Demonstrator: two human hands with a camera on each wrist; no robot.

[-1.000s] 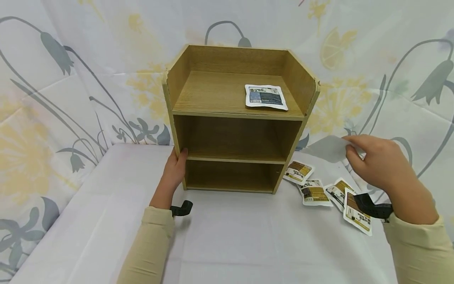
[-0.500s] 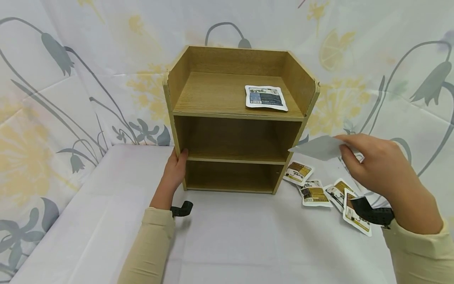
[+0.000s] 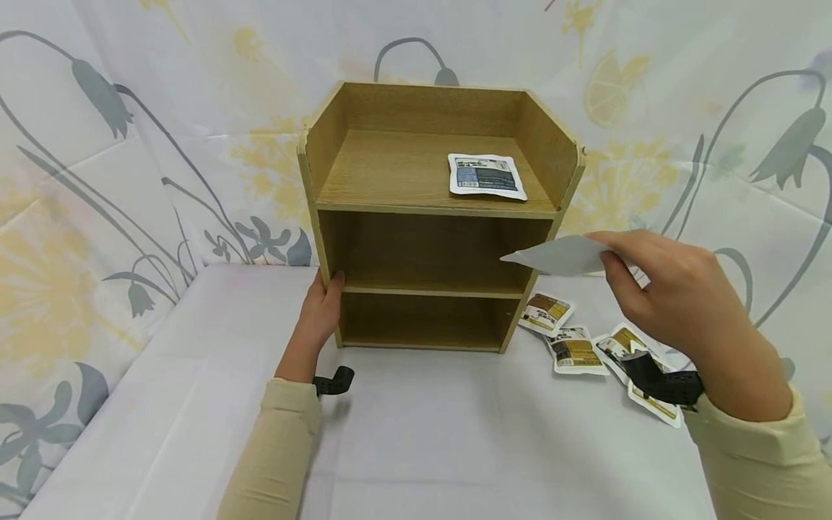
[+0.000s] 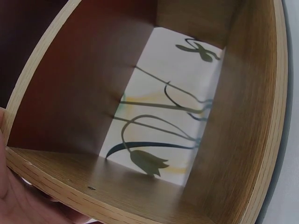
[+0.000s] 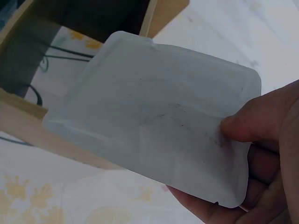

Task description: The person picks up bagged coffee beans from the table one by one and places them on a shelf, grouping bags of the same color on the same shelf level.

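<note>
A pale packet [image 3: 559,256] hung in the air at the right side of the wooden shelf unit [image 3: 390,170], pinched in the right hand [image 3: 679,289]; I couldn't tell whether it touched the wood. The head view caught it thin and slanted, while the right wrist view showed its broad, speckled face under the thumb. The left hand [image 3: 321,310] gripped the unit's left panel. Both wrist views showed patterned cloth [image 4: 156,95] through the unit's open back. A printed packet [image 3: 486,176] lay on top, four others [image 3: 577,352] on the desk [image 3: 416,433].
</note>
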